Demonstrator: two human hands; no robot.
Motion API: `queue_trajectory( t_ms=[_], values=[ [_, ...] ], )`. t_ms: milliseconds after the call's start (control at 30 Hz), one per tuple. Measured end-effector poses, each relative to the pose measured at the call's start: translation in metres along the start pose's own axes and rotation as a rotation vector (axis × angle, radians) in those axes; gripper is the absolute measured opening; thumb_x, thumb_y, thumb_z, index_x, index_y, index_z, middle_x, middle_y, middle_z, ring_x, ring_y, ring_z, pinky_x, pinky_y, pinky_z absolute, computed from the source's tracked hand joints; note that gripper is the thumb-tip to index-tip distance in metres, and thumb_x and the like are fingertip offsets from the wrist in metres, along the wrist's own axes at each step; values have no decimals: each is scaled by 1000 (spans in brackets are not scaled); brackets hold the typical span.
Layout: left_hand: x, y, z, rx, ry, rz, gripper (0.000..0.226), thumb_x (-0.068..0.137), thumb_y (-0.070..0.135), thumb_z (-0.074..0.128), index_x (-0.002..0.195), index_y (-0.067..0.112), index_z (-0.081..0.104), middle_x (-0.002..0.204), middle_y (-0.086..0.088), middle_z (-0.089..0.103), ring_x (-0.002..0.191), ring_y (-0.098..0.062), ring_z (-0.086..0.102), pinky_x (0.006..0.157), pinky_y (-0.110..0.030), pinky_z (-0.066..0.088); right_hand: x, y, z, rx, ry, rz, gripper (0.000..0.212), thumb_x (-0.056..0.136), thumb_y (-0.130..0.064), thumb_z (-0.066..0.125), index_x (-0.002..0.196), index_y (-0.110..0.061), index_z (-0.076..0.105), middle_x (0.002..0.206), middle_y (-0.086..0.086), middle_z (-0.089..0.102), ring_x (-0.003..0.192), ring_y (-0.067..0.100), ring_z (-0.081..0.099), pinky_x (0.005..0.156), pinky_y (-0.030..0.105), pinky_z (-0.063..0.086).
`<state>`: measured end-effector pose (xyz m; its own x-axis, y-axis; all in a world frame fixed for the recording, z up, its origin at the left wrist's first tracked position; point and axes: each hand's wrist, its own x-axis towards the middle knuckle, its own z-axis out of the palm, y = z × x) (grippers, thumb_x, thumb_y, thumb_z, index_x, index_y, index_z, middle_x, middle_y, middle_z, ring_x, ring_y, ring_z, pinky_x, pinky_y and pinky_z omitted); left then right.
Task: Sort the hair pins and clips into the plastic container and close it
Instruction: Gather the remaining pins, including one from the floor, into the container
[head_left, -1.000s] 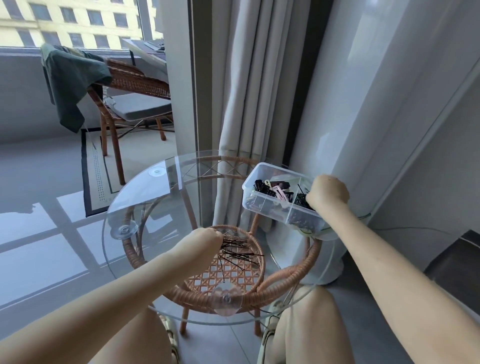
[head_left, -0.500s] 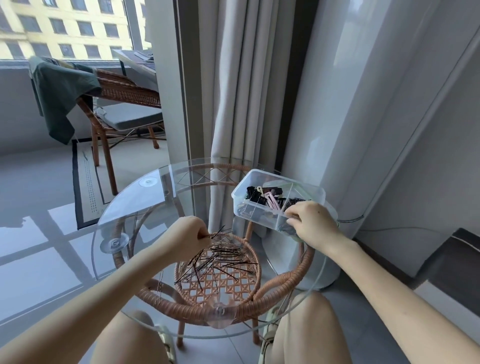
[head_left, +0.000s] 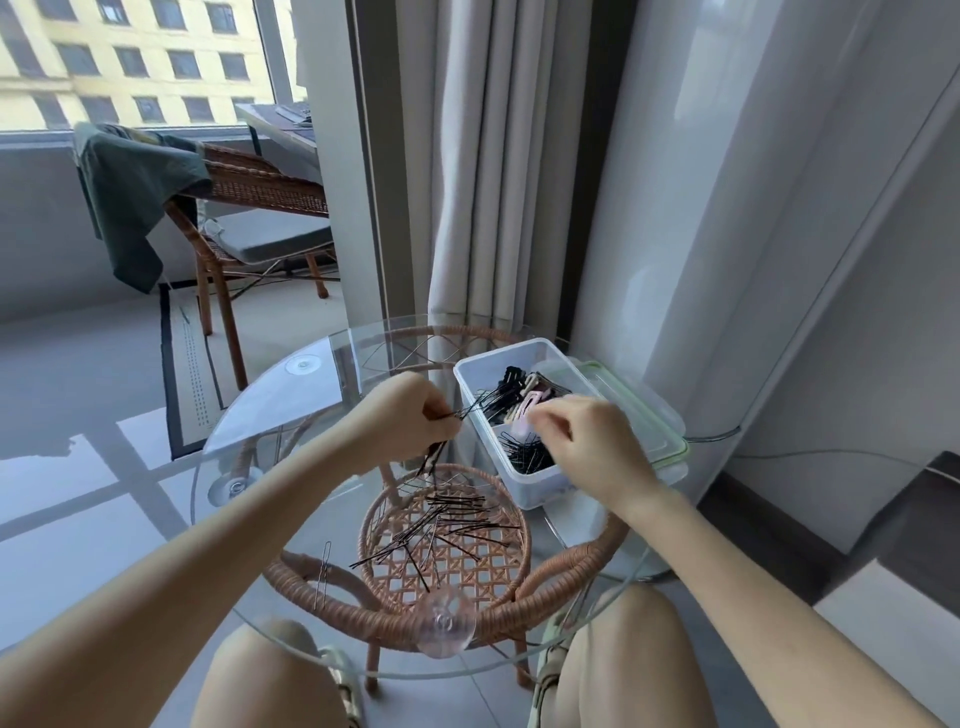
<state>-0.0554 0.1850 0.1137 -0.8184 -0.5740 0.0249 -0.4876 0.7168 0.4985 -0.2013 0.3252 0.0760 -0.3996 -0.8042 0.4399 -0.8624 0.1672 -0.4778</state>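
A round clear glass table top lies on a woven rattan frame. The left hand is raised over the middle of the glass, its fingers curled round a small bundle of thin black hair pins whose ends stick out above and below the fist; the upper ends point towards the clear rectangular plastic container. That container stands open on the right part of the table. Its far compartment holds black hair clips and pale pink hair clips; its near compartment holds more black pins. The right hand hovers over the container's near half with fingers bent, just beside a pink clip, but blur hides whether it pinches anything. The clear lid with a green rim lies flat against the container's right side; whether the container rests partly on it I cannot tell. A loose pile of black hair pins is scattered on the glass below the left hand, and a single grey pin lies apart, nearer the left edge. Behind stand a pale pleated curtain and a rattan chair with a dark green cloth draped over it
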Motion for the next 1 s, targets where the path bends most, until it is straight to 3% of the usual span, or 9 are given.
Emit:
queue_trajectory(
  t_ms=[167, 267, 333, 400, 533, 633, 767, 867, 1000],
  values=[
    [39, 58, 18, 104, -20, 153, 26, 85, 17, 55, 70, -3, 66, 66, -16, 64, 59, -25, 52, 56, -25, 47, -11, 26, -46, -52, 228, 54, 32, 92, -21, 54, 70, -1, 67, 57, 12, 64, 53, 27, 54, 53, 33, 42],
    [57, 85, 38, 285, -99, 207, 35, 86, 8, 49, 52, 5, 40, 51, -5, 38, 63, -31, 52, 48, -25, 38, -18, 39, -55, -71, 244, 88, 36, 92, -24, 54, 67, 0, 64, 53, 13, 59, 51, 28, 52, 50, 33, 39],
    [61, 92, 51, 394, -200, 228, 33, 88, 7, 48, 56, 8, 41, 55, -5, 40, 86, -34, 62, 62, -33, 44, -21, 43, -54, -94, 240, 89, 35, 91, -22, 55, 63, -3, 62, 47, 6, 53, 46, 20, 45, 47, 27, 32],
    [63, 94, 59, 481, -290, 243, 21, 89, 11, 51, 75, -3, 59, 65, -12, 52, 96, -36, 61, 76, -36, 47, -23, 44, -51, -114, 222, 75, 33, 90, -22, 56, 62, -5, 62, 48, 3, 53, 45, 16, 43, 47, 27, 32],
    [64, 85, 60, 486, -314, 247, 34, 89, 25, 55, 62, 3, 56, 55, -4, 45, 70, -28, 49, 56, -29, 38, -23, 38, -44, -103, 197, 38, 30, 90, -22, 57, 68, -4, 67, 59, 11, 65, 52, 25, 54, 51, 33, 46],
    [55, 71, 39, 304, -276, 245, 32, 90, 26, 53, 89, -1, 68, 71, -8, 62, 71, -28, 55, 67, -32, 49, -25, 20, -42, -35, 186, 8, 26, 88, -24, 57, 73, -7, 70, 64, 5, 69, 54, 19, 54, 53, 27, 45],
    [19, 27, 10, 154, -154, 179, 25, 87, 24, 59, 104, 9, 70, 104, -5, 71, 84, -14, 64, 84, -25, 52, -35, -19, -27, 45, -86, -48, 20, 84, -26, 65, 98, -13, 71, 88, 0, 70, 71, 10, 58, 67, 16, 44],
    [-16, -14, 10, 326, -264, 29, 41, 82, 40, 62, 113, 13, 64, 111, -4, 66, 94, -17, 62, 85, -31, 53, -48, -42, 1, -124, -444, -86, 47, 82, -43, 63, 119, -15, 56, 113, 1, 58, 90, 12, 54, 83, 27, 46],
    [-64, -48, 23, 357, -361, -152, 78, 69, 59, 66, 134, 23, 42, 128, -5, 49, 113, -20, 50, 95, -32, 47, -50, -53, 41, -438, -603, -94, 89, 75, -54, 65, 140, -6, 26, 136, 11, 38, 118, 29, 50, 95, 41, 45]
  ],
)
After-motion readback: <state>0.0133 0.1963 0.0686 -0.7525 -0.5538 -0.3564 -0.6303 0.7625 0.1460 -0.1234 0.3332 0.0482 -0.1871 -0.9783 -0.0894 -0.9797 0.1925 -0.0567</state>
